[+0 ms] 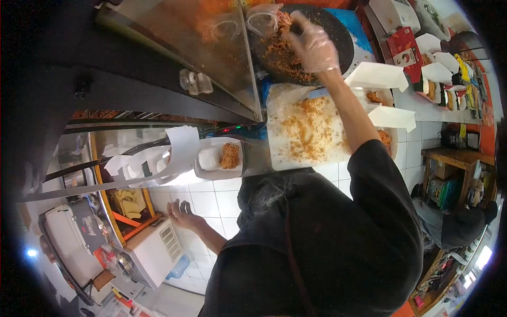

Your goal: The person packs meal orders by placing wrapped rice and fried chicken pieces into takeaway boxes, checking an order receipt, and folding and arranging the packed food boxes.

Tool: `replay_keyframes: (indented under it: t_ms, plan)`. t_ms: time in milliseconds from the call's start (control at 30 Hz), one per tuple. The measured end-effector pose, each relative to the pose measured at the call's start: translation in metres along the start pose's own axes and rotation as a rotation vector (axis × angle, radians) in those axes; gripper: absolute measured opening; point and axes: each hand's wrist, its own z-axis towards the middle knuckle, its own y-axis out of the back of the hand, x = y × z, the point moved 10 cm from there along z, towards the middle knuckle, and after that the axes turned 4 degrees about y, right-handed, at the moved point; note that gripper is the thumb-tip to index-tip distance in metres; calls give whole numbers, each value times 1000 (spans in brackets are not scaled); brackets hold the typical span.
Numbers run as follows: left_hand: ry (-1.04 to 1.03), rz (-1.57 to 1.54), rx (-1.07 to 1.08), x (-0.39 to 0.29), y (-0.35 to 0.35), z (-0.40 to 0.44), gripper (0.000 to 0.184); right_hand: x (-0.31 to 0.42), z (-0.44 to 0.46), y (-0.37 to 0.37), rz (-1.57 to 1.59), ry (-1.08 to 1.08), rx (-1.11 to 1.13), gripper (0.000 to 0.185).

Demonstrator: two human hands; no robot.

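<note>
My right hand point(316, 47), in a clear plastic glove, is over a wide black pan point(346, 45) at the top. Its fingers are curled around a clump of reddish, crumbly food point(284, 22). Brown-red crumbs point(282, 55) cover part of the pan. My left hand point(184, 214) is low at the left, bare, with fingers apart and nothing in it. Between the hands, a white box point(240, 169) holds a rice mound point(209, 158) and a piece of fried chicken point(229, 156). A white board point(274, 142) below the pan is strewn with golden crumbs.
A glass panel point(211, 47) stands left of the pan. Open white boxes point(377, 75) with fried pieces line the right of the board. More filled boxes point(438, 71) stand at the upper right. A person in dark clothes point(462, 227) is at the right edge.
</note>
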Motion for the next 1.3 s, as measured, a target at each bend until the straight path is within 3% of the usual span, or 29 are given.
replay_keyframes:
  t_ms: [33,100,133,167,233,267,367,433,467,567,600,733,800,867,933,1033,1133,1167,1300]
  plan:
    - [-6,0,18,-1,-6,0,35,4,-10,-15,-13,35,3,49]
    - [-15,-3,50,-4,-13,4,35,-4,-26,-45,-96,31,147,64]
    - [-43,-45,33,0,-13,1,34,0,-8,-26,-109,55,144,64]
    - [-82,-70,21,-3,-8,1,34,-5,4,-14,17,-161,313,63]
    - [-43,-77,22,-9,-18,-8,32,-26,1,-17,146,-388,468,62]
    - [-33,-61,-3,-6,-13,-9,32,-17,20,13,23,-146,201,61]
    - [-21,-18,-50,-4,5,-15,31,7,5,23,-79,-7,119,59]
    - [-17,-18,-41,-3,8,-14,31,-30,-11,-31,-258,-180,297,52]
    - [-37,-47,-37,1,7,-15,32,-39,-7,-26,-145,-323,407,53]
    - [-56,-55,-43,-4,19,-14,32,-39,21,-4,-117,-183,439,55]
    - [-43,-47,-70,1,21,-16,32,-50,18,17,120,-465,322,59]
    - [-17,-23,-89,2,32,-19,32,-54,-29,-16,-174,-283,196,65]
    - [-23,-64,-100,6,34,-21,32,-108,-2,-62,-199,-196,271,64]
    - [-38,-50,-97,4,51,-23,32,-88,-1,-33,-34,-313,301,64]
    - [-54,-102,-108,10,30,-22,33,-65,2,-7,-55,-259,138,66]
    - [-17,-67,-123,7,41,-31,34,-34,-43,-4,-79,-306,160,68]
    - [-26,-94,-83,11,35,-25,34,-53,-27,-30,-65,-331,473,68]
    - [-25,-75,-89,6,44,-28,34,-62,-37,-32,-64,-345,483,68]
    - [3,-97,-100,9,38,-31,36,-65,12,5,-156,-163,245,66]
